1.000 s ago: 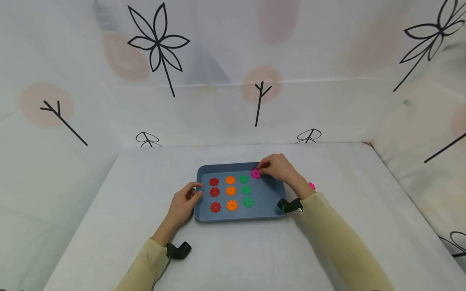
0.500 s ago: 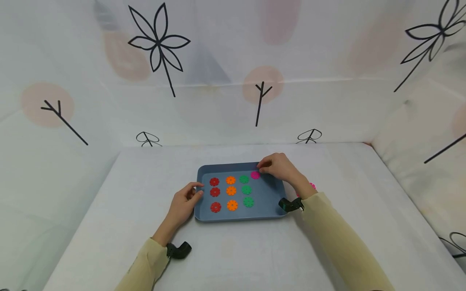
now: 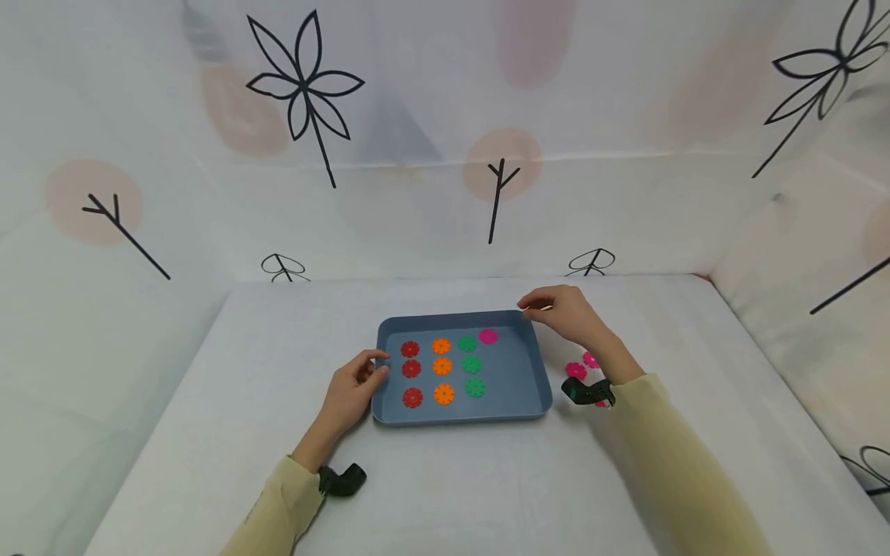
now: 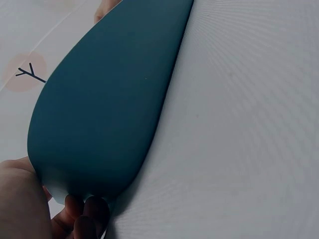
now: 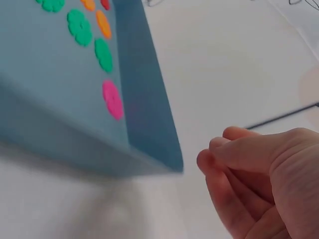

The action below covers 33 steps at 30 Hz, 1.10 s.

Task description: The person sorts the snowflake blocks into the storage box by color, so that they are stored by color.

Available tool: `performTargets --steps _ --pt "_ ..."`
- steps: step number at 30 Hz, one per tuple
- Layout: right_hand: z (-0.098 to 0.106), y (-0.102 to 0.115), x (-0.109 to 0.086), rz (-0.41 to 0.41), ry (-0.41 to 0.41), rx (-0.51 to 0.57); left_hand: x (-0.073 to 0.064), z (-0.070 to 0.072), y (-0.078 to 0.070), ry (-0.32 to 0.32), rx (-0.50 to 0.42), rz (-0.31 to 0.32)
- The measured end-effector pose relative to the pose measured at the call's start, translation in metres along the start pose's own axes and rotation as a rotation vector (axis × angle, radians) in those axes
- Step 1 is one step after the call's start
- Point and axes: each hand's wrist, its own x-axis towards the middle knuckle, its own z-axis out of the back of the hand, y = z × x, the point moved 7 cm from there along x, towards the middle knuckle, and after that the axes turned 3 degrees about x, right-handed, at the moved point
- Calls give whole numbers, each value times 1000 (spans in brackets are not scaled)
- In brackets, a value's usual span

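Note:
A shallow blue-grey tray (image 3: 514, 378) lies on the white-covered table. In it, flower-shaped plastic discs stand in columns: red (image 3: 412, 368), orange (image 3: 442, 366) and green (image 3: 471, 364), three of each. One pink disc (image 3: 489, 337) lies at the top of a fourth column. My left hand (image 3: 353, 388) holds the tray's left end, its fingers curled at the rim in the left wrist view. Just past the tray's back right corner hovers my right hand (image 3: 565, 313), thumb and fingertips close together. Nothing shows between them in the right wrist view.
Loose pink discs (image 3: 575, 371) lie on the table to the right of the tray, partly hidden by the right wrist and its dark wrist camera (image 3: 587, 391). A patterned cloth wall (image 3: 403, 216) rises behind the table.
My right hand has let go of the pink disc, which now lies flat in the tray, and has moved right, off the tray. More loose pink discs show. The left hand has stayed put.

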Motion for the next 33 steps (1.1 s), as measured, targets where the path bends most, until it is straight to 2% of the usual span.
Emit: performTargets --steps 5,9,17,23,27,33 --pt "16 -15 -14 -5 -15 -42 0 0 0 -2 5 1" --pt "23 -33 -29 -44 -7 -62 0 0 -1 0 6 -3" --pt "26 -70 -62 -150 41 -61 0 1 -1 -4 10 -5" --pt "27 -86 -79 -181 57 -64 0 -1 -1 2 7 2" --pt "29 -95 -86 -183 71 -47 0 0 -2 1 4 11" --pt "33 -108 -93 -164 116 70 -1 0 -2 -2 10 12"
